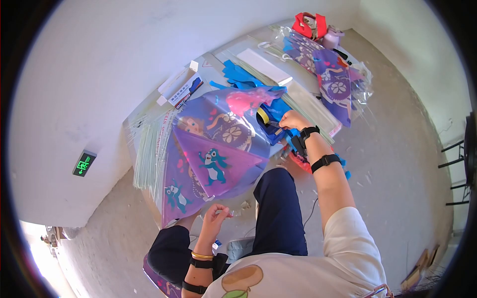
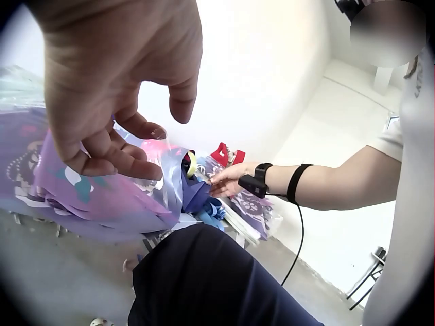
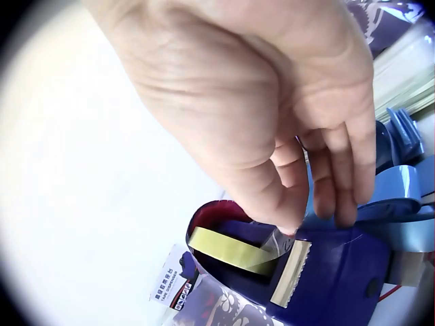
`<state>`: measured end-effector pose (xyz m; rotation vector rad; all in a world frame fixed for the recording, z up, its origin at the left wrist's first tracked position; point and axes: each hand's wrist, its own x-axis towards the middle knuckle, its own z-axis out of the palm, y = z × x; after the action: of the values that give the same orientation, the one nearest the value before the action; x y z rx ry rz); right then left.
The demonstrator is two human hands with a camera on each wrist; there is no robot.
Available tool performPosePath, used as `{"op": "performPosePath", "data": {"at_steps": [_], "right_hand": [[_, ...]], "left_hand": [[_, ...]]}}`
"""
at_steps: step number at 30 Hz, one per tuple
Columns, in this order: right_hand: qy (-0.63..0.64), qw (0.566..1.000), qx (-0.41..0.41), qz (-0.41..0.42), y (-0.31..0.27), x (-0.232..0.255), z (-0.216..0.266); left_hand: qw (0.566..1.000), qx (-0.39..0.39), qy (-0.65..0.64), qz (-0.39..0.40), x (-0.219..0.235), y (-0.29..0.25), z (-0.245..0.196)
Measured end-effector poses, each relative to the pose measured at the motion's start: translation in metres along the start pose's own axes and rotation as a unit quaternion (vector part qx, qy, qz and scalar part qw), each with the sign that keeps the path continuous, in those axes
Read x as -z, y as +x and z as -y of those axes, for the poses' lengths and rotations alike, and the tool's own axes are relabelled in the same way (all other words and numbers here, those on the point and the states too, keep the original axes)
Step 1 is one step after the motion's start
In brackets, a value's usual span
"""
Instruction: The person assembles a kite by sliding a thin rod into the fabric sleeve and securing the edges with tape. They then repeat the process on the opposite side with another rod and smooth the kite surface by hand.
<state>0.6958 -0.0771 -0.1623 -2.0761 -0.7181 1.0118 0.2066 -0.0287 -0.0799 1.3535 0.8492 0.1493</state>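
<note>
My right hand point(image 1: 294, 120) is at a dark blue tape dispenser point(image 3: 333, 272). Its thumb and index finger pinch the clear end of the tape point(image 3: 277, 243) just by the toothed cutter; the other fingers hang past it. Inside the dispenser sits a yellowish tape roll point(image 3: 228, 251). Low over my lap, my left hand point(image 1: 213, 221) hovers apart from the table, its fingers loosely bent and thumb spread away from them in the left wrist view. Between the hands a purple printed kite sheet point(image 1: 233, 131), with a squirrel on its triangular flap, drapes over the table edge.
Thin white rods point(image 1: 146, 154) lie bundled at the table's left. A tape dispenser box point(image 1: 181, 87) stands behind the kite sheet. Blue strips point(image 1: 241, 74), another purple printed sheet point(image 1: 335, 87) and a red bag point(image 1: 310, 25) are farther back. Walls border the table.
</note>
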Motion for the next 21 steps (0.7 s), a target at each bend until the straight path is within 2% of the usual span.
{"op": "performPosePath", "data": {"at_steps": [7,10,11,13,14,15,17,18,20,21], "right_hand": [[0.072,0.997,0.01,0.028,-0.016,0.003,-0.008],[0.034,0.99,0.068,-0.117,-0.028,-0.003,-0.015],[0.035,0.99,0.068,-0.118,-0.033,-0.006,-0.019],[0.132,0.953,0.161,-0.218,-0.054,-0.019,-0.016],[0.189,0.936,0.212,-0.207,-0.074,-0.033,-0.013],[0.233,0.942,0.181,-0.16,-0.101,-0.048,0.002],[0.32,0.932,0.168,-0.003,-0.149,-0.074,0.02],[0.373,0.913,0.149,0.076,-0.157,-0.09,0.014],[0.47,0.867,0.094,0.138,-0.178,-0.107,0.02],[0.474,0.865,0.094,0.133,-0.184,-0.111,0.018]], "left_hand": [[1.0,0.004,0.003,-0.004,-0.006,0.002,-0.003],[1.0,-0.006,0.011,0.005,-0.007,0.009,-0.016],[0.999,-0.017,0.024,0.013,-0.007,0.014,-0.022],[0.999,-0.033,0.006,0.025,-0.011,0.027,-0.043],[0.998,-0.05,-0.01,0.038,-0.013,0.036,-0.055],[0.997,-0.055,-0.02,0.049,-0.018,0.046,-0.068],[0.996,-0.057,-0.026,0.061,-0.029,0.066,-0.09],[0.993,-0.056,-0.048,0.09,-0.036,0.077,-0.101],[0.988,-0.053,-0.065,0.126,-0.053,0.098,-0.116],[0.985,-0.043,-0.083,0.142,-0.061,0.107,-0.119]]}}
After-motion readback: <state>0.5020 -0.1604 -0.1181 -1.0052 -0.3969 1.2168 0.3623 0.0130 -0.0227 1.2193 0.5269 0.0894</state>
